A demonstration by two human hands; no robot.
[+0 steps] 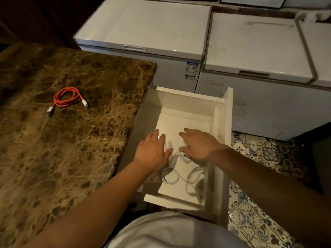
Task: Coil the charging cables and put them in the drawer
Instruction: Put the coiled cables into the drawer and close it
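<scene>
Two hands in drawer [222, 111]: left hand [152, 151] spread flat, right hand [198, 144] loosely open over white cable [170, 176]; neither pinches. Red cable [67, 97] coiled on table [80, 140]. We judge: tuck white loops tight, clear of drawer edge.

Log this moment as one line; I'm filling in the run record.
left hand: open, in drawer | right hand: open, on white cable | red cable: coiled, on countertop
</scene>
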